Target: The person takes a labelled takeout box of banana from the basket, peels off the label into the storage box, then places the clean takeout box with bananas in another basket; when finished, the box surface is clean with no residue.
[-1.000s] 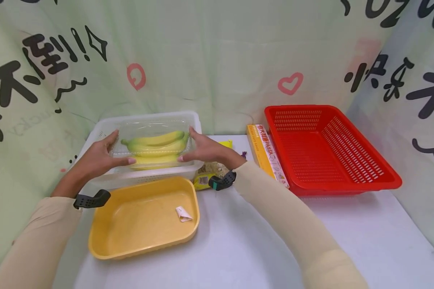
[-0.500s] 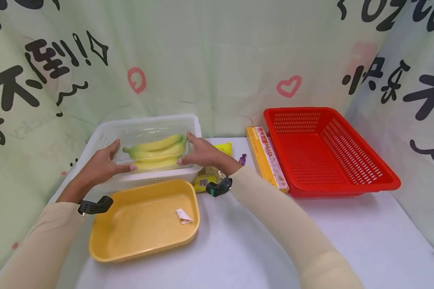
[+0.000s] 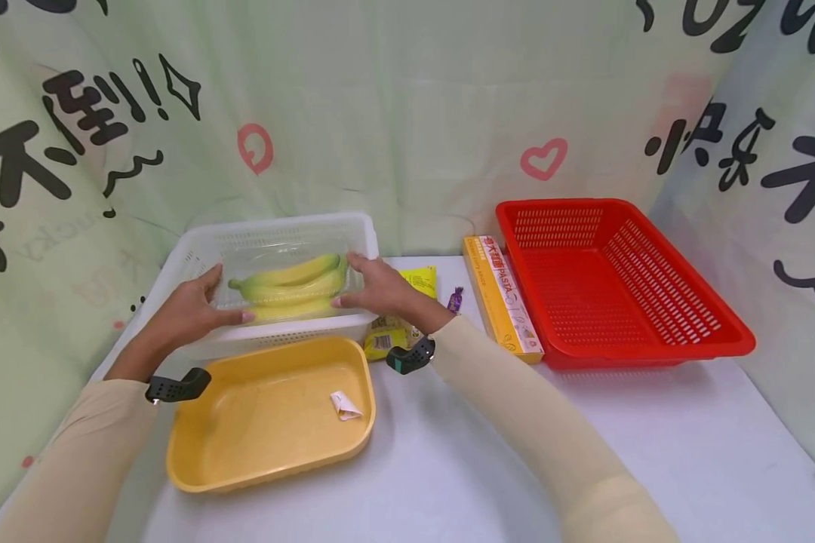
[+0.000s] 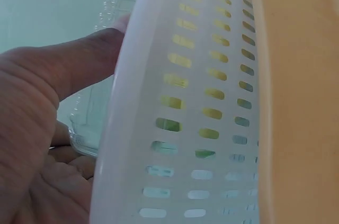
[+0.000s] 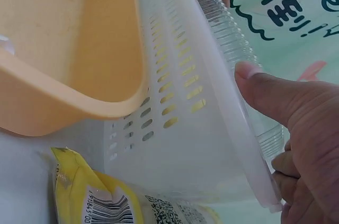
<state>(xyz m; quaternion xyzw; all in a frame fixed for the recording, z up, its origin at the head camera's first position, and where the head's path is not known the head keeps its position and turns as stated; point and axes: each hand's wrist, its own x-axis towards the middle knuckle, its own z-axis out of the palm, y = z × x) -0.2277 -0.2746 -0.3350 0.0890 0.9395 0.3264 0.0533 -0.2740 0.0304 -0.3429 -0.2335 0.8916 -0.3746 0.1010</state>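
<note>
Both hands hold a clear plastic box (image 3: 278, 256) at its two ends, over and partly in a white slotted basket (image 3: 258, 345). My left hand (image 3: 186, 309) grips the left end, thumb on the near edge. At the right end, my right hand (image 3: 383, 290) does the same. Green-yellow bananas (image 3: 292, 279) show through the clear plastic; whether they lie in the box or under it I cannot tell. Yellow also shows through the slots of the basket wall (image 4: 143, 75) in the left wrist view. The box's rim (image 5: 228, 33) stands above the basket's edge in the right wrist view.
A tan basin (image 3: 265, 422) with a small white wrapper (image 3: 345, 406) stands before the basket. To the right lie a yellow packet (image 3: 383, 339), a purple-wrapped candy (image 3: 455, 299) and a pasta box (image 3: 502, 298), beside a red basket (image 3: 598, 286). A curtain (image 3: 414, 136) hangs behind.
Over the second, both hands have lowered the clear box slightly into the white basket. In the last half second hardly anything has moved.
</note>
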